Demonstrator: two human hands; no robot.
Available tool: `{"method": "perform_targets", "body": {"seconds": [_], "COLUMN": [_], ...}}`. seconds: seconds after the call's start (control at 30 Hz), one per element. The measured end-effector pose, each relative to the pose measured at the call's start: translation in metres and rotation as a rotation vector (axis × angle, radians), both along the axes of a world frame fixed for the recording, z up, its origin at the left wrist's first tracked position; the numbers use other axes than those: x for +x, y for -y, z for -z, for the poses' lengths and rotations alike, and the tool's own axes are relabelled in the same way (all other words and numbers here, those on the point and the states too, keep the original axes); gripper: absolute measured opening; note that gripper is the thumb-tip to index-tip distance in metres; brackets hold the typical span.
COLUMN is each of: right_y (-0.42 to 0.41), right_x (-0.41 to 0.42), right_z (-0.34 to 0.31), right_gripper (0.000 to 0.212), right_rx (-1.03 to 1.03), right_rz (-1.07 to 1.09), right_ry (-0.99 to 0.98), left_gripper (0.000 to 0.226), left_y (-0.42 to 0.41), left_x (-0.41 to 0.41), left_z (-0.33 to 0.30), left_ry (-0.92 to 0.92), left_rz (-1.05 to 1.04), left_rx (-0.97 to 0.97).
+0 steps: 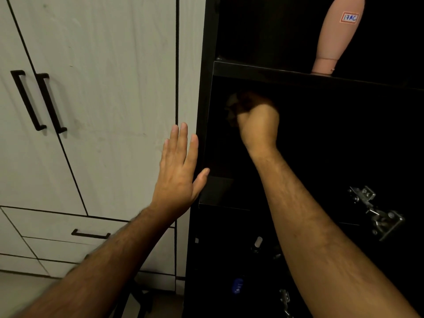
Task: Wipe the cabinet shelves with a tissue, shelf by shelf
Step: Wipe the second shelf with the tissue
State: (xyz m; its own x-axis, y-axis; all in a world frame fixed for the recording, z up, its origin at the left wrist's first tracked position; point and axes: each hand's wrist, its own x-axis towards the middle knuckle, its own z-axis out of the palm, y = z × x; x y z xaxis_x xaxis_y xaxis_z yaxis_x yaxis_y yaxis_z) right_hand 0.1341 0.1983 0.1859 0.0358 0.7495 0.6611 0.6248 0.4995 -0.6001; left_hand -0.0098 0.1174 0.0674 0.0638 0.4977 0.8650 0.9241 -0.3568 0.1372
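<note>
From the head camera, the right hand (258, 125) reaches deep into the middle compartment of a black cabinet (205, 88), its fingers (246, 104) curled into a fist high against the compartment's left inner wall, just under the shelf (263, 71) above. A dim, crumpled shape at the fingertips looks like the tissue (231, 109), though the shadow makes it hard to be sure, and whether it touches the wall cannot be told. The left hand (177, 173) lies flat and fully open, fingers straight and together, on the white wardrobe panel (190, 65) beside the cabinet's black front edge, the thumb reaching onto that edge; it holds nothing. On the upper shelf stands a pinkish bottle-shaped thing (339, 35) with a small written label. A metal hinge (376, 212) shows at the right, and small bottles (258, 243) sit dimly in the lower compartment. The wardrobe doors carry black handles (39, 101).
</note>
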Motion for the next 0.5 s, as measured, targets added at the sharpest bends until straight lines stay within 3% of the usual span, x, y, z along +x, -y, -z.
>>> {"method": "perform_targets", "body": {"seconds": [0.17, 0.27, 0.37, 0.5], "right_y": [0.025, 0.031, 0.024, 0.01], "right_x": [0.016, 0.023, 0.023, 0.019], "right_z": [0.064, 0.089, 0.065, 0.005], "right_gripper": [0.009, 0.009, 0.012, 0.013], "right_rx": [-0.074, -0.218, -0.177, -0.082], "right_rz": [0.06, 0.073, 0.089, -0.018], "right_ry": [0.485, 0.592, 0.428, -0.066], "left_gripper": [0.077, 0.074, 0.073, 0.072], "left_y": [0.001, 0.002, 0.003, 0.003], "left_x": [-0.003, -0.006, -0.008, -0.009], "left_z": [-0.002, -0.001, 0.0, -0.001], "left_ry": [-0.022, -0.023, -0.027, -0.038], "left_rz": [0.018, 0.026, 0.035, 0.031], "left_rx": [0.004, -0.011, -0.023, -0.041]}}
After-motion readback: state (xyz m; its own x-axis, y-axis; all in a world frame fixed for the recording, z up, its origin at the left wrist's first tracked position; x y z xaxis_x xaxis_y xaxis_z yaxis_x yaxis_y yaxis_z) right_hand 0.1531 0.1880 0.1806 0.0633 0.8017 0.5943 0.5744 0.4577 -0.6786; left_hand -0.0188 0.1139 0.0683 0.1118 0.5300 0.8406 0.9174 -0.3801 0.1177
